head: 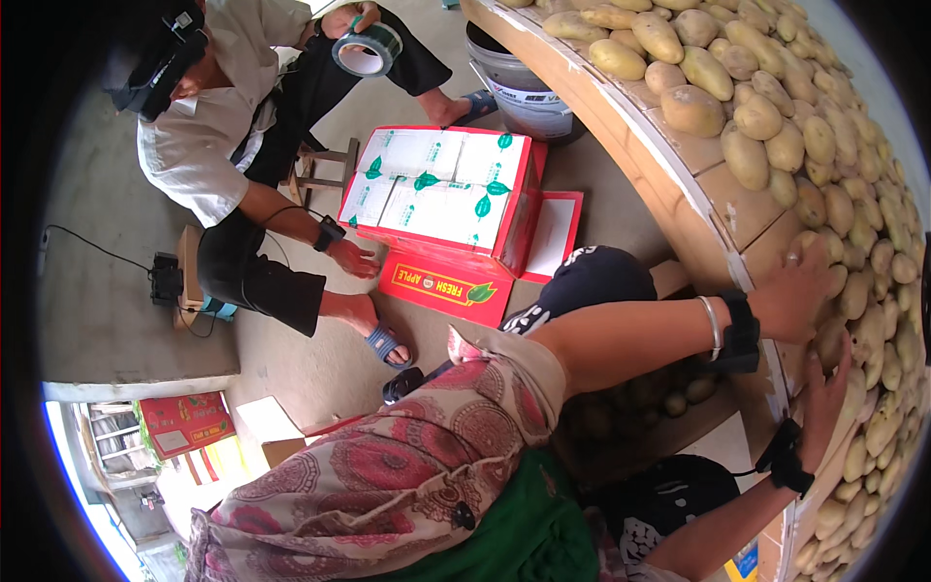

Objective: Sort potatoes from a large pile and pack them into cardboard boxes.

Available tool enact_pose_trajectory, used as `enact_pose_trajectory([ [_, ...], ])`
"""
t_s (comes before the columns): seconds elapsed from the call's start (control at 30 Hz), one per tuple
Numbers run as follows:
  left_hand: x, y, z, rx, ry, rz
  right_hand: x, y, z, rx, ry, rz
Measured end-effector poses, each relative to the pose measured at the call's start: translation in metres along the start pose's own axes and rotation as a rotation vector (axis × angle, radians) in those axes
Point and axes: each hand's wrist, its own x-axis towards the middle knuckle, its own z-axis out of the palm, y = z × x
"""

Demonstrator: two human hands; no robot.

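Both my hands are at a heap of potatoes (756, 116). My left hand (796, 291), with a ring and a metal bangle on the wrist, lies over the potatoes with its back to the camera; its fingertips are blurred, so any hold is unclear. Just below it in the view, my right hand (825, 404) has thumb and fingers apart beside a brownish potato (829, 342). That potato lies between the two hands, and whether either one grips it cannot be told. Black bands are on both wrists.
A cardboard-and-wood edge (698, 196) borders the heap. A red apple carton (509, 225), its top taped, stands on the floor beside a bucket (527, 94). Behind it a seated co-worker (218, 145) holds a tape roll (367, 49). More potatoes (676, 402) lie in shadow below the edge.
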Motion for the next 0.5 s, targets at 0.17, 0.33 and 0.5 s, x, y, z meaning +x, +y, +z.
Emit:
enact_pose_trajectory([
  [0.17, 0.018, -0.009, -0.019, -0.120, 0.075, -0.192, 0.002, -0.001, 0.001, -0.018, 0.087, 0.076],
  [0.33, 0.015, -0.008, -0.010, -0.077, 0.051, -0.147, 0.005, 0.015, -0.007, 0.254, 0.115, 0.105],
  [0.5, 0.021, -0.004, -0.005, 0.080, 0.196, -0.094, 0.011, 0.018, -0.004, -0.051, 0.212, 0.174],
])
